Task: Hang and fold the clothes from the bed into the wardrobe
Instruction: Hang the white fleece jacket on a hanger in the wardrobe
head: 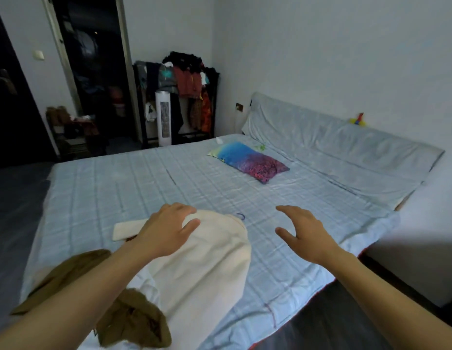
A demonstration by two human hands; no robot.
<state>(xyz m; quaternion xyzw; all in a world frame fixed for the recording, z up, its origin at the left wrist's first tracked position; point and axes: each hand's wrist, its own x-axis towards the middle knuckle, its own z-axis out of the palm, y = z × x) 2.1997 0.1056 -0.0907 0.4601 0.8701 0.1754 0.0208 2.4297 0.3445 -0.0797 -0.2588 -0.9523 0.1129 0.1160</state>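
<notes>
A cream-white garment (207, 263) lies spread on the near part of the bed (119, 188), which has a light blue checked sheet. My left hand (166, 231) grips the garment's upper edge, fingers curled over the cloth. A blue hanger hook (241, 215) peeks out just beyond the garment's top. My right hand (303, 231) hovers above the sheet to the right of the garment, fingers spread, holding nothing. An olive-brown garment (129, 322) lies crumpled at the bed's near left corner, partly under my left forearm.
A colourful pillow (250, 161) rests near the covered headboard (333, 137). Past the bed's far side stand a clothes rack (187, 79) loaded with garments and a white tower fan (164, 117). A dark open doorway (93, 72) is at back left.
</notes>
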